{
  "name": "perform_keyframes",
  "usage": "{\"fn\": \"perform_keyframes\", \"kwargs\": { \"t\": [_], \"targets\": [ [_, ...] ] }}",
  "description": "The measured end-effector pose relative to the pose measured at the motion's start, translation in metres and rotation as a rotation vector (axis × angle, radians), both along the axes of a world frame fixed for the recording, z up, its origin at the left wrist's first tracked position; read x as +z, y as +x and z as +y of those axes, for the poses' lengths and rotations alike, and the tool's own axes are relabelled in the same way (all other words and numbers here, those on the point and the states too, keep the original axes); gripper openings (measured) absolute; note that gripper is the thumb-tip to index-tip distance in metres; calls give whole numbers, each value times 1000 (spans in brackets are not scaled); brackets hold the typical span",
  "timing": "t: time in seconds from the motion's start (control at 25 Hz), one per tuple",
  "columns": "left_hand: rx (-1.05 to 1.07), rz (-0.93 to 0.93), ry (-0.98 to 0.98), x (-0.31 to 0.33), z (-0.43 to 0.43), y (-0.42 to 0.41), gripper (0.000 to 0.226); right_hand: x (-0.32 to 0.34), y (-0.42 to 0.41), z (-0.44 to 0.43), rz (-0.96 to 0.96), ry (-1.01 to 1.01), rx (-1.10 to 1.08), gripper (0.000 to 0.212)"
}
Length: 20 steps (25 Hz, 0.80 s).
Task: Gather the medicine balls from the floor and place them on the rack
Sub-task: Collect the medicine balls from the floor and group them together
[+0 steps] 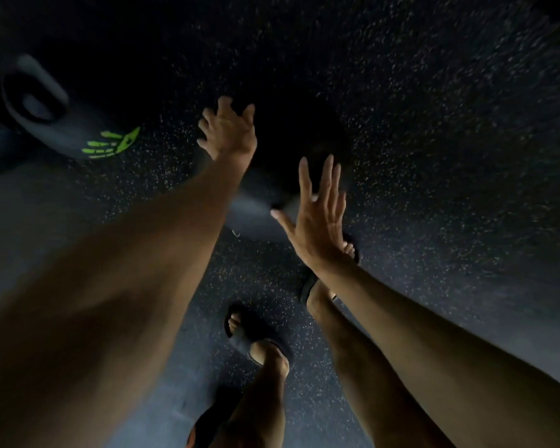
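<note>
Pickup step, seemingly: left hand (227,132) splayed at the ball's (299,137) side, right hand (317,218) straight-fingered nearby, gripping nothing. Next: cupping both sides, lifting off the floor (440,130).

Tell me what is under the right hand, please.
Under the right hand lies a foot in a dark sandal on the speckled floor. Only toes and the sandal's back show; the wrist covers the middle.

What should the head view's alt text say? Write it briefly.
Both hands reach down to a dark medicine ball on a speckled floor: the left hand at its left edge, the right hand open beside it.
</note>
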<state>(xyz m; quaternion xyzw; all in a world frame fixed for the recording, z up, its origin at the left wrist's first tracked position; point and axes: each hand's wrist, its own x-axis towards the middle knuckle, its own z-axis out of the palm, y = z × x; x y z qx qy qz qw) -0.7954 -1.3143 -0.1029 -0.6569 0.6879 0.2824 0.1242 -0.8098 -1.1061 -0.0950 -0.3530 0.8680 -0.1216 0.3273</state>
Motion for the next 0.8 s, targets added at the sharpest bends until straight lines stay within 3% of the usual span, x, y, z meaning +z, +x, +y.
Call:
{"fn": "perform_keyframes", "kwargs": {
  "t": [0.2,0.4,0.52,0.8],
  "targets": [
    [-249,142,-185,9,19,16,62,-1,-66,-82,-89,41,-28,103],
    [-377,132,-22,9,43,47,101,-6,-132,-182,-81,159,-124,78],
    [-340,149,14,0,6,23,114,-13,-148,-233,-40,193,-186,67],
    [-276,144,162,-2,-143,-29,106,-5,-122,-281,168,10,-41,66]
  ]
}}
